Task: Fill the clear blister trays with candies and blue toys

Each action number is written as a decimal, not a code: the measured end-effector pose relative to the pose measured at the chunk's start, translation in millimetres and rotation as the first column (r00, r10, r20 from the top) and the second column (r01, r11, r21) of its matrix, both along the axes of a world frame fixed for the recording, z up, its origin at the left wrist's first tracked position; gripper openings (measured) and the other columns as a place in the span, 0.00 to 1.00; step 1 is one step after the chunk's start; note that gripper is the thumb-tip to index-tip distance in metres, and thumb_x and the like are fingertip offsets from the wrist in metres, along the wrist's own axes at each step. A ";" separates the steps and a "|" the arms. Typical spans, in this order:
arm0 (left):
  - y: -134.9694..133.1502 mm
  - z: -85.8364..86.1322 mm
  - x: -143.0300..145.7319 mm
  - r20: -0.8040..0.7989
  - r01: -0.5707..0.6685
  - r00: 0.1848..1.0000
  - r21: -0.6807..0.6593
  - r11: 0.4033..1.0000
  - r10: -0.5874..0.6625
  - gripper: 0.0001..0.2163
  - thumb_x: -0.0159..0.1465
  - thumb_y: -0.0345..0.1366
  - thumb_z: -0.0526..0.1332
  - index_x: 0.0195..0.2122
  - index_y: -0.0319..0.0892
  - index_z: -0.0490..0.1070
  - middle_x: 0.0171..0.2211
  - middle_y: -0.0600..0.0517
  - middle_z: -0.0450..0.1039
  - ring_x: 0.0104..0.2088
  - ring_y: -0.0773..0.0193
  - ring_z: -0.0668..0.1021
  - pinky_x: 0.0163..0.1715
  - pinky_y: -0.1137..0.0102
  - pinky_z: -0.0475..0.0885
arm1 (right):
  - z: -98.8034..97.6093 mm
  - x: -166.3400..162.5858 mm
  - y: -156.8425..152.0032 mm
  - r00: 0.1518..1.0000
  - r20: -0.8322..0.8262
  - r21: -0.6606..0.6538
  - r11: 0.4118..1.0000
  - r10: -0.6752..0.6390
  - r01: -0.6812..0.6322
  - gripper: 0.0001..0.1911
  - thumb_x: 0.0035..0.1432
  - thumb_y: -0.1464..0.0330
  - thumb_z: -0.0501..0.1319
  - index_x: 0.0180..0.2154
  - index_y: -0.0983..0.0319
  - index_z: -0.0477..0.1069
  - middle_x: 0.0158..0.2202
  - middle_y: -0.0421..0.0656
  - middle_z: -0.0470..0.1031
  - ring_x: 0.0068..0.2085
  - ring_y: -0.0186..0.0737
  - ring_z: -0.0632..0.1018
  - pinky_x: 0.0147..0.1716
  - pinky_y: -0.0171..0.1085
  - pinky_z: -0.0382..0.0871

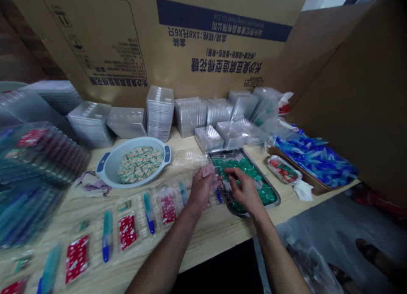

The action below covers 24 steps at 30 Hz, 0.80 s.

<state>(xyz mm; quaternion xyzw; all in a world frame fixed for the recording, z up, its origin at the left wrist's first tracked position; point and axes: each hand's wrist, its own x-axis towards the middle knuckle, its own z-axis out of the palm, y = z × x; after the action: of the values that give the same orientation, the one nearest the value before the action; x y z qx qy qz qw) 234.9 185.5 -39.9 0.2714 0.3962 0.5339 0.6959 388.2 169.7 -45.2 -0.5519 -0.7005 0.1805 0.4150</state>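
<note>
My left hand (202,187) is closed around a small, pale pink, see-through piece (209,170), whose exact kind I cannot make out. Close beside it, my right hand (244,188) has thumb and fingers pinched together, and whatever is between them is too small to name. Under and around the right hand lies a metal tray (276,197) of shiny green wrapped pieces (266,193). A row of clear plastic trays runs left from my left hand, holding red packets (127,231), blue-and-teal pen-shaped items (148,213) and small striped pieces (124,205).
A pale blue basin (104,175) of striped pieces stands left of centre. Stacked clear trays (160,111) line a large cardboard box (178,73). At right are a foil dish (284,169) and a carton of blue items (318,158). Filled trays (34,158) pile up at left.
</note>
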 end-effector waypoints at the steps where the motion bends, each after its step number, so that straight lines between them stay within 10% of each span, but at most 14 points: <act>1: 0.2 -0.5 -0.1 -0.001 -0.003 1.000 -0.002 1.000 0.003 0.17 0.53 0.31 0.67 0.46 0.39 0.75 0.41 0.46 0.79 0.34 0.61 0.82 0.37 0.67 0.76 | 1.7 0.3 -0.1 1.000 0.007 0.005 1.000 0.013 -0.013 0.13 0.62 0.71 0.53 0.46 0.60 0.71 0.40 0.45 0.78 0.41 0.43 0.79 0.42 0.41 0.71; 24: 4.0 -3.5 -6.7 0.123 0.129 0.985 -0.082 0.988 -0.118 0.20 0.56 0.26 0.63 0.51 0.36 0.70 0.37 0.47 0.77 0.30 0.61 0.81 0.33 0.66 0.78 | 14.4 2.3 -10.8 0.968 0.155 0.055 0.977 0.197 -0.207 0.17 0.63 0.77 0.50 0.47 0.57 0.70 0.48 0.48 0.73 0.50 0.46 0.74 0.49 0.46 0.68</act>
<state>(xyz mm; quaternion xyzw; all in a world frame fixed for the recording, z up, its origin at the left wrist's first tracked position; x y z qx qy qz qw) 228.2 189.5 -43.4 0.2321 0.3604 0.4865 0.7613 390.5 158.9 -30.8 -0.4744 -0.7879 0.1555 0.3605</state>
